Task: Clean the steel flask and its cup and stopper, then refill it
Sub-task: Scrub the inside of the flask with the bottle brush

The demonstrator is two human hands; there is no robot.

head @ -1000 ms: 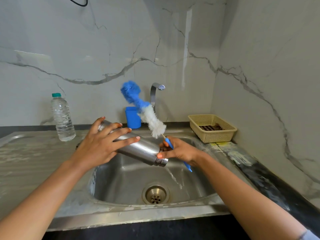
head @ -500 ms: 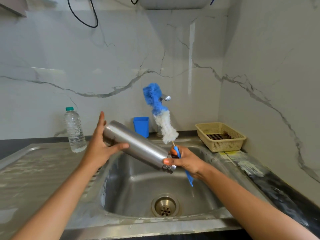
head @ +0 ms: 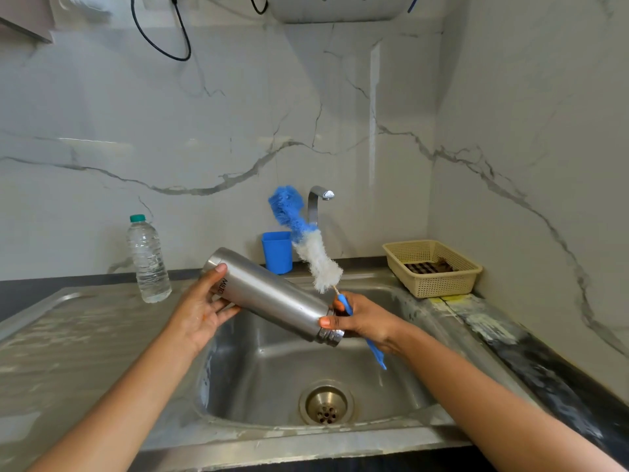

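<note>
Steel sink [head: 258, 369] below; flask [head: 272, 294] tilted between hands: left hand [head: 200, 311] cups base, right hand [head: 367, 321] grips neck plus brush [head: 316, 257].

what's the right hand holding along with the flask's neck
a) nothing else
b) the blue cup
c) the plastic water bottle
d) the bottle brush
d: the right hand grips the blue handle of the bottle brush while its thumb rests on the neck of the steel flask. The blue cup and water bottle stand untouched behind the sink.
</note>
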